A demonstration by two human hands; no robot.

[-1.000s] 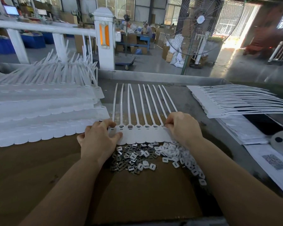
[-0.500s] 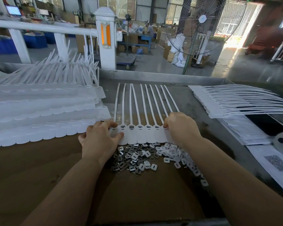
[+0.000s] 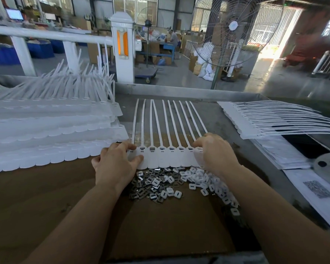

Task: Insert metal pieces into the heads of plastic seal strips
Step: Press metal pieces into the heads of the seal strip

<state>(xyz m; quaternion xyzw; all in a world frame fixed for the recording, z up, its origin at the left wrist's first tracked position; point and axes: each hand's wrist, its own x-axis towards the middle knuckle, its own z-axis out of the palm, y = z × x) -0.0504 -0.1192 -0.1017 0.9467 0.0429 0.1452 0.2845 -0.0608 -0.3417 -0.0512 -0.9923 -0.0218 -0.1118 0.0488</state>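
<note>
Two hands hold one joined row of white plastic seal strips (image 3: pixel 166 157) that lies flat on the surface (image 3: pixel 227 121), with the thin tails pointing away from the person. The left hand (image 3: pixel 115 164) pinches the left end of the row, thumb on the flat tags and fingers curled over the heads. The right hand (image 3: pixel 214 153) grips the right end, fingers bent over the last head. Small metal pieces show in the head slots between both hands. Just in front of the row, on brown cardboard (image 3: pixel 160 225), lies a heap of loose metal pieces (image 3: pixel 151 184) mixed with white plastic caps (image 3: pixel 204 184). Big stacks of seal strips (image 3: pixel 46 130) rest at the left, and another stack (image 3: pixel 265 121) at the right.
</note>
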